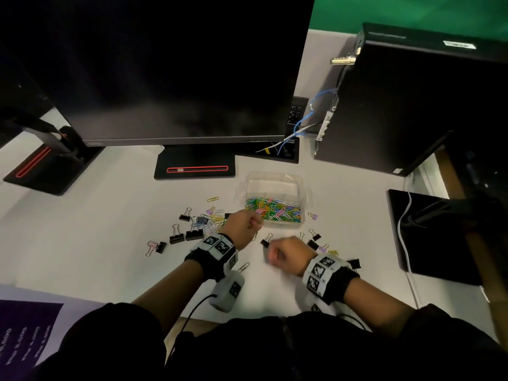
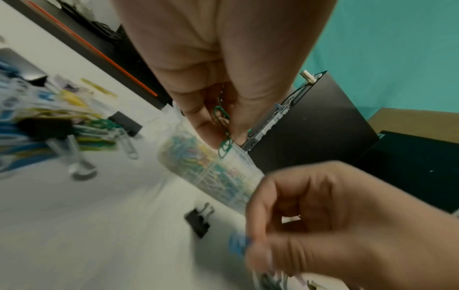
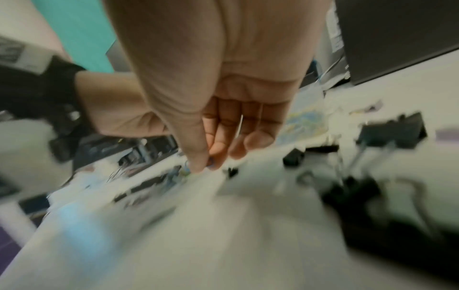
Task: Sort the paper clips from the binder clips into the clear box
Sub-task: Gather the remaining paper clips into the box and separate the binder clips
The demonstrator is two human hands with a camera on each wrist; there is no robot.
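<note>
Scattered black binder clips (image 1: 176, 237) lie left on the white desk (image 1: 110, 229); left hand (image 1: 243, 225) pinches green paper clips (image 2: 223, 135) at the clear plastic box (image 1: 275, 200); right hand (image 1: 286, 253) pinches a blurred blue clip (image 2: 238, 243); no writing legible.

Dim head view; wrist views heavily motion-blurred.

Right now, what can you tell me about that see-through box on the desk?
The clear box is a small, lidless, rectangular tub of what looks like thin transparent plastic, with rounded corners and small side tabs. It stands upright on the white desk in front of the monitor base. Its bottom holds a loose layer of colored paper clips. The left hand, pinching green paper clips, hovers at its near left corner.
</note>
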